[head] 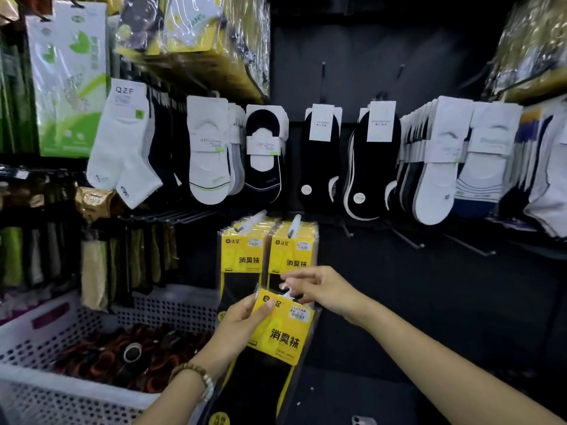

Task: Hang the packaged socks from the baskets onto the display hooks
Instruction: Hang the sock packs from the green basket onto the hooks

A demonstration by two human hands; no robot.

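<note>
- A person's left hand [242,320] grips a flat yellow-and-black plastic pack of socks [285,332] by its left edge. The fingers curl behind it and the thumb presses on the yellow front.
- The right hand [322,289] reaches in from the right to the pack's top edge. Thumb and forefinger are pinched together on a small white hanger tab [287,294], with the other fingers loosely spread above.
- The held pack is in the air, low in front of the display and tilted so its top leans to the right. It overlaps the lower part of the packs hanging behind it.
- Just above and behind it, two stacks of matching yellow-and-black hanging packs [245,250] sit side by side on two white-tipped display hooks [295,223].
- A brown wooden bead bracelet [193,375] circles the left wrist.
- At lower left stands a white perforated plastic basket [61,323]. It holds a heap of dark and red-orange bundles [122,354], too dim to identify.
- Across the row above hang carded socks: white ankle socks [122,142] at left, then white no-show socks [208,154], then black no-show socks [322,157] in the middle.
- Further right of these hang thick bunches of white and dark pairs.
- At upper left are tall green-and-white packets [67,78].
- To the right of the yellow packs, thin metal hooks [408,240] stick out from the dark back panel [429,286].
</note>
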